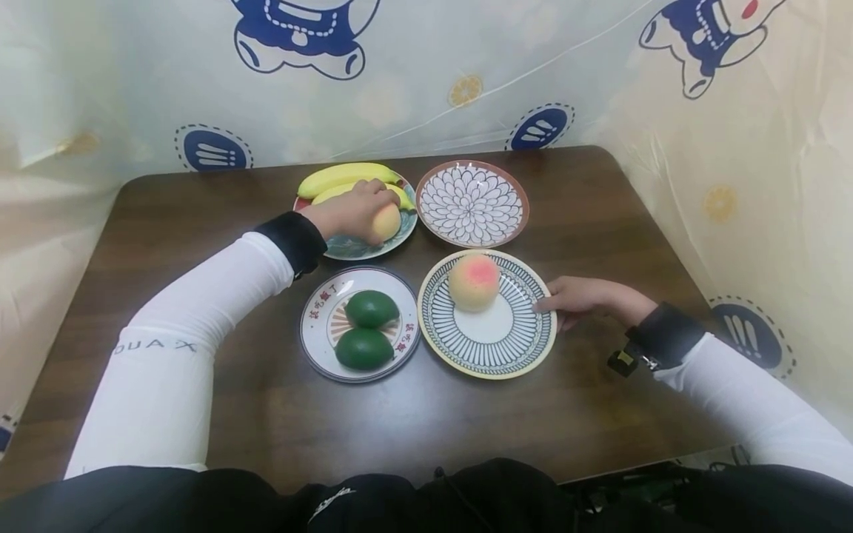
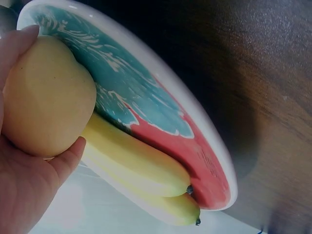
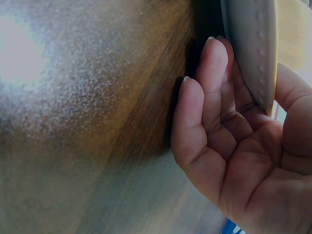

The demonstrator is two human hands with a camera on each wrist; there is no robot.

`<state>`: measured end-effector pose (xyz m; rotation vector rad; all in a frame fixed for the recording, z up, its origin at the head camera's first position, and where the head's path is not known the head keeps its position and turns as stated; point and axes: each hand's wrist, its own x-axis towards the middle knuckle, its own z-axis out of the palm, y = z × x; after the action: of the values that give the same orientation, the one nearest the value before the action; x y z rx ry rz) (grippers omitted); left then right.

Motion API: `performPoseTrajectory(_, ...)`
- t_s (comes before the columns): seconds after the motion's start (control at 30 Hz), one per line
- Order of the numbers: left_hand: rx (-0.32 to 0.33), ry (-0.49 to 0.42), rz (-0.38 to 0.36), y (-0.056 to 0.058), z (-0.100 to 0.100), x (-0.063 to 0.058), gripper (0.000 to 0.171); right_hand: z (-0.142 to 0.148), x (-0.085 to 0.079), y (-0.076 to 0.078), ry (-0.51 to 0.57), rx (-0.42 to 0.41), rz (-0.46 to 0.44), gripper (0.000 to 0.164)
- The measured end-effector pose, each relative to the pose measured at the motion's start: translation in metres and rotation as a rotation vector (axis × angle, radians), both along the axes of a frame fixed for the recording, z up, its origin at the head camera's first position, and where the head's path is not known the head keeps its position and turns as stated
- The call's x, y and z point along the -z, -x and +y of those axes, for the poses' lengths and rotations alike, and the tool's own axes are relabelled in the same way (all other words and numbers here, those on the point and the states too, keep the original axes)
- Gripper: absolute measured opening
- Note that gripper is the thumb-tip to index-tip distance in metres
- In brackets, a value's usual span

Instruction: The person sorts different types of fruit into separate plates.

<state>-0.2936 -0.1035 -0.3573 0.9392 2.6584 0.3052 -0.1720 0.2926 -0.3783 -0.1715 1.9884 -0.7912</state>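
My left hand (image 1: 360,210) grips a pale peach (image 1: 386,222) over the teal and red plate (image 1: 349,249) at the back left. Two bananas (image 1: 346,178) lie on that plate, right beside the peach; in the left wrist view the thumb and fingers wrap the peach (image 2: 48,97). My right hand (image 1: 578,297) pinches the right rim of a cream plate with dark radial lines (image 1: 493,359), thumb on top and fingers beneath. On this plate sits another peach (image 1: 474,282) with a pink blush. The right wrist view shows the fingers under the plate's outer wall (image 3: 251,48).
Left of the lined plate stands a white plate with red characters (image 1: 320,337), bearing two dark green fruits (image 1: 364,349). A brown-rimmed plate with a petal pattern (image 1: 472,205) stands at the back. All are on a brown wooden table (image 1: 266,414) against a printed sheet (image 1: 426,89).
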Motion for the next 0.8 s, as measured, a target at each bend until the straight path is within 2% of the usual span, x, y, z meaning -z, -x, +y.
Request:
performPoseTrajectory(0.27,0.011,0.001,-0.008,-0.001,0.001,-0.005,0.073,0.0,-0.004,-0.001,0.003,-0.008,0.013,0.037)
performPoseTrajectory(0.37,0.035,-0.041,0.014,-0.001,0.007,-0.012,0.072,0.001,-0.002,-0.002,0.0,-0.014,0.001,0.037)
performPoseTrajectory(0.47,0.058,-0.116,0.075,-0.001,0.02,-0.031,0.072,0.001,-0.002,-0.002,-0.001,-0.008,-0.012,0.036)
performPoseTrajectory(0.57,0.099,-0.178,0.132,-0.007,0.041,-0.06,0.072,0.001,-0.002,-0.002,-0.003,-0.003,-0.007,0.037)
performPoseTrajectory(0.67,0.188,-0.186,0.153,-0.021,0.067,-0.084,0.074,0.001,-0.003,-0.003,-0.008,0.005,-0.007,0.037)
performPoseTrajectory(0.8,0.336,-0.156,0.141,-0.048,0.101,-0.101,0.071,-0.001,-0.005,-0.003,-0.011,0.003,-0.001,0.038)
